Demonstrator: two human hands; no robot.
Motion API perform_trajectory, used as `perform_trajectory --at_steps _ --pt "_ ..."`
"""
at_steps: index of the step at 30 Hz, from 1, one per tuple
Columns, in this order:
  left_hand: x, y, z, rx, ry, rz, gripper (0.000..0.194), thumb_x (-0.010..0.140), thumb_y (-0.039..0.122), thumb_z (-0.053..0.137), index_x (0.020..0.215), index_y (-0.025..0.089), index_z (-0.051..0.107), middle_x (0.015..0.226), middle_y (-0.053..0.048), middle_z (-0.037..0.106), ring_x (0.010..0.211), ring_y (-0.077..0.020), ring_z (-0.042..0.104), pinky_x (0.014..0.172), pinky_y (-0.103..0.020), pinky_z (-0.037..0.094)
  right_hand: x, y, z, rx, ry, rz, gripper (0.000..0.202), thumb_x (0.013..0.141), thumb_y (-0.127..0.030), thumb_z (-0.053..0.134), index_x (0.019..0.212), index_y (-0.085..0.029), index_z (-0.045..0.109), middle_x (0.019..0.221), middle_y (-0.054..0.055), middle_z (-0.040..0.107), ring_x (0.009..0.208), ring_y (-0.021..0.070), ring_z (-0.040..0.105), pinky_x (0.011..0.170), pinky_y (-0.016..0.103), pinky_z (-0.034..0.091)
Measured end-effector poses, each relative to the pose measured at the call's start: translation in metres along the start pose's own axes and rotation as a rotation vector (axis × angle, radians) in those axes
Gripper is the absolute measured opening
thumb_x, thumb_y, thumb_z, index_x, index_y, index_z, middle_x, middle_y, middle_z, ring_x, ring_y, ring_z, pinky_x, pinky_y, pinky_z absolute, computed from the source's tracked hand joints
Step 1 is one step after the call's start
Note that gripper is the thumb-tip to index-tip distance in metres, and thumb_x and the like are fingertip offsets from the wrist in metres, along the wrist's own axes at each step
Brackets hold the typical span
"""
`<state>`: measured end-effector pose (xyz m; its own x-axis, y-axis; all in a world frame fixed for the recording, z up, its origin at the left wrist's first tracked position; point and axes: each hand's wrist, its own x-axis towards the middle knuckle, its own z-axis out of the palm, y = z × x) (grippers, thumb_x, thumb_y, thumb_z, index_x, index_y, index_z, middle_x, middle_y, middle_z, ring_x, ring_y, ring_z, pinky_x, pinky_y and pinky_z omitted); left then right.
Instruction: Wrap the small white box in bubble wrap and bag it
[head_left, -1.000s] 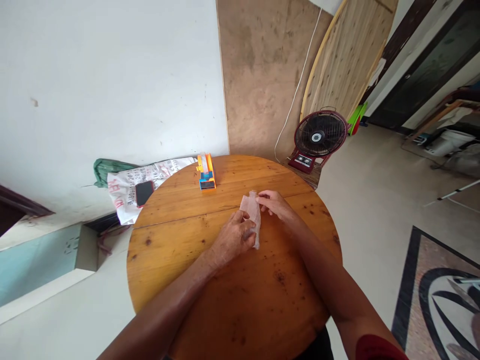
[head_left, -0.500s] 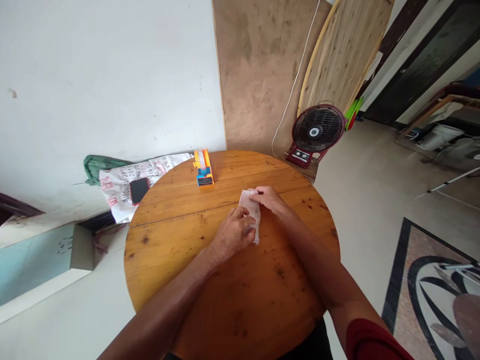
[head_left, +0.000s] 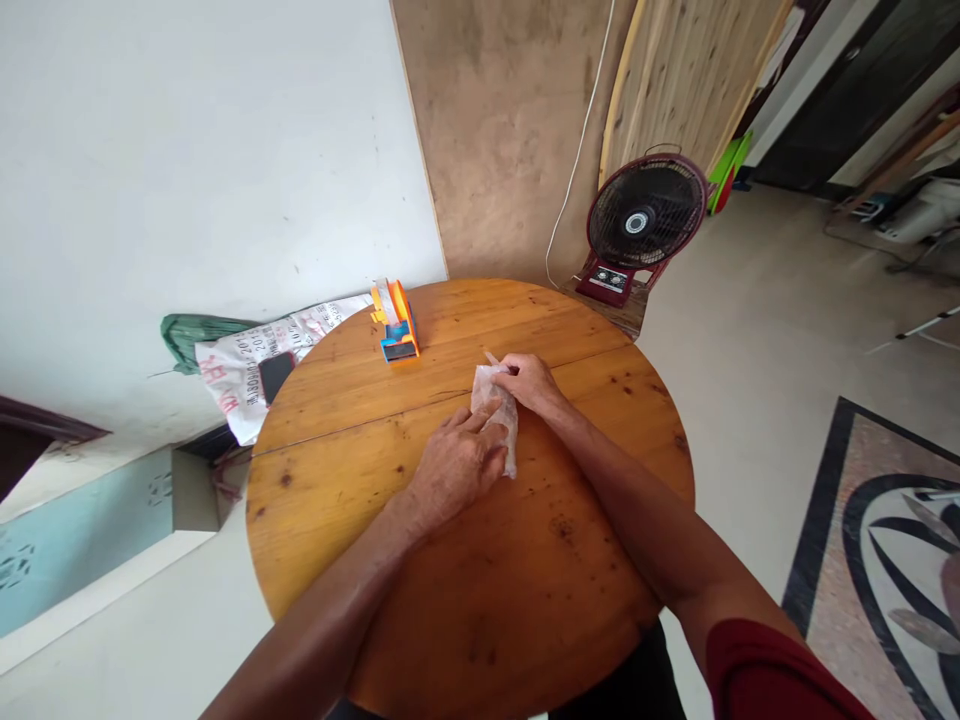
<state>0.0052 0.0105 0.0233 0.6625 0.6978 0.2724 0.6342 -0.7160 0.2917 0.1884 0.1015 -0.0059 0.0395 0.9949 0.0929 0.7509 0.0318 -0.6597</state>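
Note:
A small, pale, translucent packet that looks like bubble wrap (head_left: 487,385) lies on the round wooden table (head_left: 337,480). What it may contain cannot be made out. My left hand (head_left: 457,455) rests over its lower left part, fingers spread and pressing on the wrap. At the far end, my right hand (head_left: 529,382) is closed, pinching the upper right edge between thumb and fingers. A thin strip of the wrap sticks up beside the right fingertips. An orange and blue tape dispenser (head_left: 396,325) with a roll of tape stands near the table's far edge.
Beyond the table's left edge, a phone (head_left: 277,377) lies on a white printed sack (head_left: 232,385). A dark red fan (head_left: 645,215) stands behind the table on the right. A white wall (head_left: 225,150) and a brown board (head_left: 502,140) rise behind.
The view has shifted slightly. The right hand now lifts the packet's far edge, with a thin strip standing up there. The left fingers have stretched out flatter over the wrap.

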Motion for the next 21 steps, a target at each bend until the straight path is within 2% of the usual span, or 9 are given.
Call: perform_trajectory --at_steps 5,9,15,21 --pt "0.003 0.001 -0.002 -0.038 -0.091 -0.042 0.021 0.089 0.019 0.052 0.105 0.018 0.065 0.113 -0.007 0.070 0.097 -0.0257 0.061 0.086 -0.040 0.051 0.000 0.001 0.001 0.039 0.040 -0.033 0.015 0.071 -0.033 0.062 0.064 -0.019 0.060 0.066 -0.003 0.058 0.065 0.0129 0.048 0.059 0.024 0.033" --pt "0.004 0.003 -0.004 -0.052 -0.123 -0.106 0.025 0.087 0.018 0.054 0.110 0.018 0.064 0.105 -0.007 0.072 0.094 -0.0254 0.060 0.084 -0.038 0.051 0.000 0.000 0.003 0.172 0.052 -0.009 0.016 0.067 -0.031 0.060 0.058 -0.019 0.053 0.058 -0.005 0.050 0.059 0.0121 0.043 0.055 0.025 0.029" --pt "0.003 0.002 -0.002 -0.081 -0.084 -0.112 0.024 0.086 0.018 0.055 0.108 0.019 0.065 0.103 -0.006 0.073 0.094 -0.0244 0.061 0.082 -0.035 0.051 -0.005 -0.008 -0.002 0.685 -0.080 0.105 0.019 0.062 -0.034 0.064 0.062 -0.020 0.051 0.060 -0.006 0.049 0.059 0.0112 0.044 0.055 0.024 0.032" --pt "0.002 -0.002 0.002 -0.116 -0.065 -0.101 0.023 0.087 0.020 0.055 0.106 0.017 0.066 0.103 -0.008 0.071 0.095 -0.0252 0.061 0.084 -0.037 0.052 -0.016 -0.025 -0.025 0.811 -0.276 0.170 0.025 0.059 -0.035 0.070 0.068 -0.019 0.052 0.063 -0.005 0.053 0.060 0.0115 0.049 0.056 0.024 0.038"
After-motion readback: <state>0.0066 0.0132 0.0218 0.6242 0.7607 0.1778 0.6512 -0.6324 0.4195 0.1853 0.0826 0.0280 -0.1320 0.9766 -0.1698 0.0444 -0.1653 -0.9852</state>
